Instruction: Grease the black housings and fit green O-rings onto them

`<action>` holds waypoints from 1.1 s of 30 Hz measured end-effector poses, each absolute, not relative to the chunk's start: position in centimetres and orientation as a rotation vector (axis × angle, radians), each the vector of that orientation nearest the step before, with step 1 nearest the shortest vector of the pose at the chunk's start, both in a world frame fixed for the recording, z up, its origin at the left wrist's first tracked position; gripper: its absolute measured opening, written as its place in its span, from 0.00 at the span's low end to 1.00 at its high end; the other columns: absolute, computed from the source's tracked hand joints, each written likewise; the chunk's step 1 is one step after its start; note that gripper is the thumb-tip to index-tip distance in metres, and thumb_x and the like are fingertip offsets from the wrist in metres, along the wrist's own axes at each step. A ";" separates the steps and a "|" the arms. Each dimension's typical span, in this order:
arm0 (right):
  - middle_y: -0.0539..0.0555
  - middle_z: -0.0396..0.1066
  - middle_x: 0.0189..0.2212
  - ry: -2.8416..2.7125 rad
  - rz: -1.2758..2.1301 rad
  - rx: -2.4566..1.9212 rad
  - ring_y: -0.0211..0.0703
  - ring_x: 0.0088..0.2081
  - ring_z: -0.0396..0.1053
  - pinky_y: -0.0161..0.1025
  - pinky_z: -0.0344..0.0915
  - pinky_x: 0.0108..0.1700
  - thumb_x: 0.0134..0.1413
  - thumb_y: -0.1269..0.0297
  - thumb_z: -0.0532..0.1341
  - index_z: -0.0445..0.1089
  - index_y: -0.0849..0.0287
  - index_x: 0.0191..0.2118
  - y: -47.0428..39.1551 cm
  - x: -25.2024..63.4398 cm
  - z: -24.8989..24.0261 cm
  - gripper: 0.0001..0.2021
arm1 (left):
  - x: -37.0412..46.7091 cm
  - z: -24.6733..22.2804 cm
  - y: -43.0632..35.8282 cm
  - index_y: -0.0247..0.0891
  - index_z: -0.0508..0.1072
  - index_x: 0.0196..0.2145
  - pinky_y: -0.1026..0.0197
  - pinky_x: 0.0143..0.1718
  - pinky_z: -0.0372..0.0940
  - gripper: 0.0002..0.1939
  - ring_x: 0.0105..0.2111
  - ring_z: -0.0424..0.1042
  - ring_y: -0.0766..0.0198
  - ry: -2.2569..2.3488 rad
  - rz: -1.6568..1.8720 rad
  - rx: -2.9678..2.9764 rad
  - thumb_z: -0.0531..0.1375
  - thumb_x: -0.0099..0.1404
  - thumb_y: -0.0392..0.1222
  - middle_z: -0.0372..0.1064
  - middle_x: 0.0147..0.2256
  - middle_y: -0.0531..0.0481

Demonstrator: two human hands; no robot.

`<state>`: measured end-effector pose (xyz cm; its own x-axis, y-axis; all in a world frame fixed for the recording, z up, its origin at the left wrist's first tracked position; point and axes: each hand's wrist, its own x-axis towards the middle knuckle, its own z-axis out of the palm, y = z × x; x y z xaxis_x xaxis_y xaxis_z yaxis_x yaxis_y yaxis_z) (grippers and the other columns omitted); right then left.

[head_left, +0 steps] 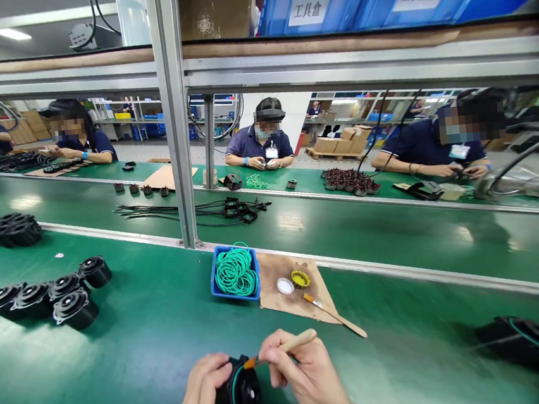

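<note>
My left hand (203, 396) is wrapped round a black cylindrical motor housing (250, 395), tilted on the green bench. A green O-ring (234, 393) runs round the housing's rim. Between thumb and fingers my right hand (301, 367) pinches a small paintbrush (290, 343) with a wooden handle. Its bristles touch the rim at the O-ring. Beyond my hands stands a blue bin (215, 290) full of loose green O-rings (237, 272). On stained cardboard (276, 266) beside it lie a yellow cap (300, 279), a white cap (285, 285) and a second brush (342, 319).
Several black housings (74, 309) stand at the left, and a black cluster (9, 231) lies behind them. Another housing with a green ring (525, 336) is at the right. A metal post (178, 141) rises from the bench edge. Co-workers sit across the line, with wired parts (236, 210) between.
</note>
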<state>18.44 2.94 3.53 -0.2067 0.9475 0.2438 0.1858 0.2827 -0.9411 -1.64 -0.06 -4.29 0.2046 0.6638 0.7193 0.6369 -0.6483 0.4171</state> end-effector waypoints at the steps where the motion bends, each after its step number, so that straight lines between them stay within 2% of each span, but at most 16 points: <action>1: 0.49 0.64 0.16 -1.619 1.019 -1.065 0.32 0.17 0.60 0.30 0.58 0.21 0.64 0.46 0.56 0.67 0.60 0.18 2.9 18.3 3.6 0.28 | -1.8 -4.3 0.0 0.38 0.69 0.50 0.58 0.47 0.75 0.19 0.44 0.78 0.55 1.298 1.467 2.457 0.64 0.61 0.38 0.77 0.44 0.41; 6: 0.49 0.64 0.16 -1.633 1.032 -1.045 0.32 0.17 0.61 0.29 0.59 0.21 0.65 0.47 0.56 0.68 0.60 0.20 2.7 17.5 3.7 0.27 | -2.0 -4.4 -0.1 0.37 0.71 0.50 0.56 0.48 0.74 0.17 0.46 0.77 0.55 1.311 1.493 2.548 0.59 0.62 0.33 0.76 0.44 0.40; 10: 0.50 0.69 0.19 -1.666 1.012 -0.983 0.32 0.17 0.63 0.29 0.60 0.20 0.66 0.48 0.55 0.69 0.60 0.22 2.1 16.7 4.0 0.25 | -1.3 -4.4 -0.6 0.39 0.71 0.49 0.52 0.46 0.73 0.15 0.46 0.75 0.52 1.451 1.511 2.366 0.58 0.64 0.37 0.74 0.45 0.40; 14: 0.50 0.70 0.19 -1.893 0.724 -0.817 0.33 0.19 0.66 0.30 0.62 0.24 0.70 0.55 0.51 0.67 0.58 0.21 1.5 16.2 4.8 0.25 | -0.9 -4.2 -0.8 0.40 0.71 0.48 0.53 0.45 0.72 0.14 0.46 0.75 0.53 1.479 1.543 2.293 0.58 0.64 0.38 0.74 0.44 0.41; 19: 0.49 0.70 0.19 -2.042 0.370 -0.520 0.33 0.19 0.64 0.31 0.60 0.23 0.73 0.61 0.46 0.64 0.57 0.29 1.6 15.8 3.7 0.19 | -1.3 -3.8 -0.6 0.39 0.70 0.48 0.54 0.44 0.72 0.15 0.45 0.75 0.53 1.493 1.558 2.210 0.60 0.66 0.46 0.73 0.44 0.40; 24: 0.46 0.64 0.16 -2.128 0.263 -0.434 0.34 0.17 0.58 0.34 0.56 0.22 0.74 0.56 0.41 0.61 0.56 0.28 2.1 16.1 2.8 0.23 | -1.6 -3.5 -0.6 0.41 0.70 0.45 0.55 0.42 0.73 0.17 0.44 0.76 0.54 1.535 1.538 2.026 0.65 0.58 0.41 0.74 0.44 0.42; 27: 0.48 0.66 0.18 -2.279 0.235 -0.505 0.36 0.20 0.60 0.35 0.59 0.26 0.74 0.57 0.38 0.61 0.56 0.28 2.4 17.0 3.8 0.25 | -2.1 -3.7 -0.4 0.42 0.71 0.44 0.56 0.43 0.74 0.22 0.44 0.77 0.54 1.524 1.511 1.911 0.69 0.52 0.40 0.74 0.44 0.45; 30: 0.50 0.69 0.20 -2.252 0.282 -0.567 0.38 0.22 0.64 0.36 0.62 0.28 0.74 0.57 0.41 0.63 0.56 0.30 2.7 18.1 5.3 0.22 | -3.1 -4.4 0.0 0.42 0.72 0.44 0.57 0.45 0.73 0.27 0.44 0.77 0.54 1.428 1.457 1.809 0.74 0.46 0.42 0.75 0.44 0.46; 33: 0.50 0.72 0.24 -2.055 0.481 -0.649 0.40 0.25 0.69 0.35 0.66 0.32 0.73 0.56 0.44 0.67 0.54 0.38 2.7 18.8 6.2 0.18 | -4.1 -5.1 0.3 0.41 0.73 0.46 0.55 0.50 0.70 0.31 0.47 0.76 0.51 1.256 1.363 1.631 0.75 0.45 0.47 0.75 0.45 0.44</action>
<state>18.80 2.74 6.20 -0.4569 0.6115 0.6460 0.2610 0.7864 -0.5598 -4.07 0.35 -5.15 -0.0048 0.9429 0.3330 0.2551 -0.3208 0.9121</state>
